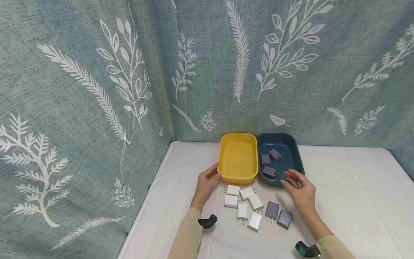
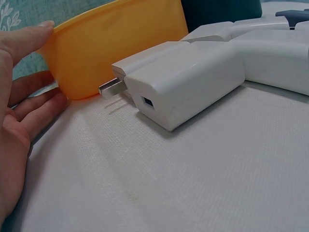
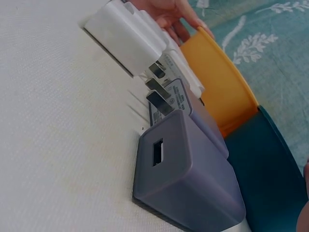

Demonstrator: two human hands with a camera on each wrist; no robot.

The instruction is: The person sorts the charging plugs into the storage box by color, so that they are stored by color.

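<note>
My left hand (image 1: 206,183) touches the near left corner of the yellow tray (image 1: 239,180), the thumb at the rim and other fingers against the side in the left wrist view. My right hand (image 1: 302,192) hovers over the near right part of the dark blue tray (image 1: 291,154), fingers loosely bent, nothing visible between them. Inside that tray lie three purple-grey charger plugs (image 1: 275,155). Several white charger plugs (image 1: 255,220) lie before the yellow tray. Two more purple-grey plugs, one nearer the middle (image 1: 272,209) and one to its right (image 1: 285,218), lie left of my right wrist.
The two trays stand side by side at the back of the white-covered table (image 1: 349,194). A blue-green curtain (image 1: 207,72) with white leaf patterns hangs behind and to the left. Black straps with devices (image 1: 207,221) sit at both wrists.
</note>
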